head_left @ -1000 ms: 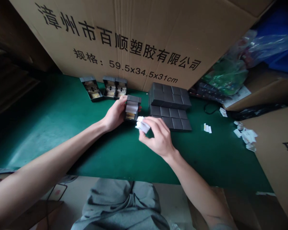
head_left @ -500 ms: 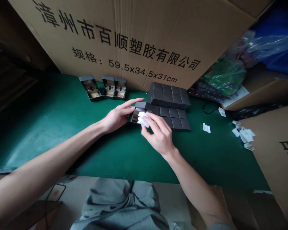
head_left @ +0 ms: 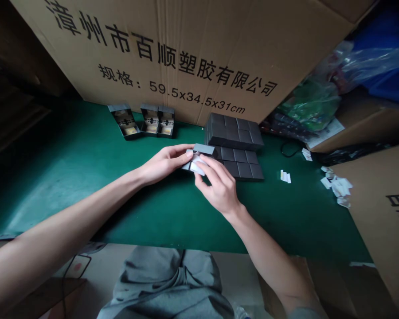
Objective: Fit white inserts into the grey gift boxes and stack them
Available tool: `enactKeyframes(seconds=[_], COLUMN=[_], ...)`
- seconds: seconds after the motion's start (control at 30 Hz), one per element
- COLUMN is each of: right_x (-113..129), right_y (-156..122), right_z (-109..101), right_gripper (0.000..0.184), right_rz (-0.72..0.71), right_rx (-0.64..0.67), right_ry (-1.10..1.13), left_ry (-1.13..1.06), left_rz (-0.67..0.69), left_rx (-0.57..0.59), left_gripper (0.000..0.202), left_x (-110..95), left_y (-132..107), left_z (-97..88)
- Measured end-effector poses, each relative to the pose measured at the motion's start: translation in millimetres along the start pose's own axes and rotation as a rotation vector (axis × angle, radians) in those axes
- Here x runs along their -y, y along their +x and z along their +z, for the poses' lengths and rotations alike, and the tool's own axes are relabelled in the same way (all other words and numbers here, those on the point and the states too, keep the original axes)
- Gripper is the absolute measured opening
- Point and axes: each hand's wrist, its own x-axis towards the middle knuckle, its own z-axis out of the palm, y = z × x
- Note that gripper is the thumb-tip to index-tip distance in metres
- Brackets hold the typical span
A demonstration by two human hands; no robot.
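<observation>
My left hand grips a small dark box from its left side, thumb on its near part. The box's lid stands raised at the back. Between the fingertips of my right hand is a piece of white paper, held at the box's opening. My fingers hide much of the box's inside. Just behind and to the right lie closed dark boxes in a stacked block and a lower block. Several open dark boxes with pale and yellow insides stand at the back left.
A large printed carton stands along the back of the green table. White paper pieces and a crumpled white pile lie at the right. Another carton and plastic bags border the right side.
The held box has turned and tilted, so its lid now shows broadly from above. My left thumb has moved onto its near part. My right hand keeps the white paper at the opening.
</observation>
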Motion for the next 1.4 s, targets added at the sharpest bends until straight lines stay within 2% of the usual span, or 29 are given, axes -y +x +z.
enactKeyframes(seconds=[0.1, 0.33, 0.47, 0.67, 0.83, 1.0, 1.17, 1.3, 1.4], right_x=[3.5, 6.0, 4.6, 4.9, 4.1, 1.0, -2.6, -2.2, -1.1], right_y=[0.2, -2.0, -1.4, -0.4, 0.6, 2.0, 2.0, 1.8, 1.5], right_z=[1.2, 4.1, 3.6, 1.1, -2.7, -2.8, 1.4, 2.2, 1.5], right_gripper=[0.029, 0.025, 0.023, 0.027, 0.021, 0.016, 0.018, 0.018, 0.017], right_rz=[0.007, 0.063, 0.068, 0.031, 0.122, 0.248, 0.346, 0.346, 0.324], right_rx=[-0.046, -0.103, -0.085, -0.134, -0.125, -0.208, -0.142, -0.115, -0.077], right_ry=[-0.003, 0.143, 0.161, 0.111, 0.092, 0.184, 0.186, 0.179, 0.157], left_ry=[-0.008, -0.176, -0.218, -0.278, -0.306, -0.289, -0.281, -0.265, -0.263], left_rz=[-0.005, -0.027, -0.068, -0.115, -0.129, -0.106, -0.114, -0.12, -0.121], left_rx=[0.029, 0.111, 0.11, 0.084, 0.078, 0.028, 0.025, 0.027, 0.022], left_gripper=[0.048, 0.038, 0.034, 0.032, 0.031, 0.032, 0.031, 0.04, 0.038], left_x=[-1.8, -6.8, -5.8, -6.4, -5.6, -11.4, -14.8, -11.2, -9.1], left_y=[-1.8, -3.4, -4.0, -5.8, -4.3, -2.6, -3.4, -2.8, -2.1], left_z=[2.1, 8.1, 7.6, 8.2, 6.4, 6.2, 6.8, 5.1, 4.2])
